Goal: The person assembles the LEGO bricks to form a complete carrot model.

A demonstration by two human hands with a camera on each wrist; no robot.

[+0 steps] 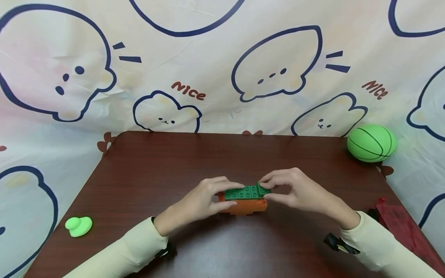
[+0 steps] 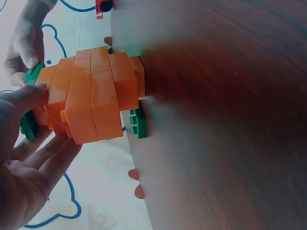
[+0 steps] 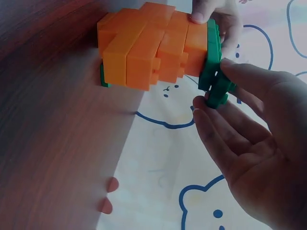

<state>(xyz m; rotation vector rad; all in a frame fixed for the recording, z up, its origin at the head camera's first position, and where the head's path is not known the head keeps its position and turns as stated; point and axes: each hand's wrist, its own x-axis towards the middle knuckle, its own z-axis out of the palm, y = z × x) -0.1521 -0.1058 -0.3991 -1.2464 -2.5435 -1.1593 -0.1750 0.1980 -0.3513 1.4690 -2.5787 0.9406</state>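
A stepped build of orange toy bricks [image 1: 245, 207] stands near the middle of the table, topped by a row of green studded bricks [image 1: 240, 193]. My left hand [image 1: 205, 197] grips its left end near the top, thumb on the near side and fingers on the far side. At the right end my right hand [image 1: 295, 189] pinches a small green brick [image 3: 220, 90] between thumb and fingers. That brick overlaps the end of the green row and sticks out past it. Low on the build's far side, another green brick [image 2: 138, 120] shows at the table.
A green ball [image 1: 371, 143] with black lines sits at the table's back right corner. To the left lies a small light green duck-shaped toy [image 1: 79, 226]. A red mesh bag [image 1: 399, 224] lies along the right edge. Behind the table [image 1: 167, 162] hangs a printed cloth [image 1: 222, 58].
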